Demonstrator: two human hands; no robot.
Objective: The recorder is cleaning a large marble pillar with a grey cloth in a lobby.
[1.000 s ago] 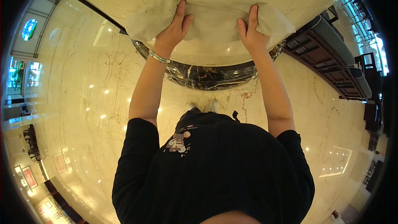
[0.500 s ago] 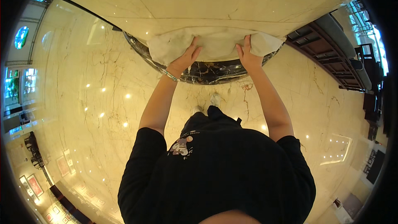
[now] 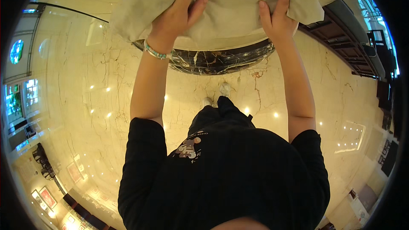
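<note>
A large pale grey-white cloth spreads across the top of the picture, creased and folded, against a rounded cream marble surface. My left hand is on its left part, index finger stretched up and thumb apart. On the right part is my right hand, thumb and index finger showing on the cloth. The outer fingers of both hands are hidden, and a fold covers those of the right. Both arms reach forward, and a beaded bracelet circles my left wrist.
Below the cloth curves a black veined marble base. My shoes stand close to it on the glossy cream floor. Dark wooden furniture with grey cushions is at the right. Framed pictures hang at the lower left.
Both hands and the cloth have moved up in the picture and look larger and nearer. The cloth now shows more folds, and my arms are more outstretched.
</note>
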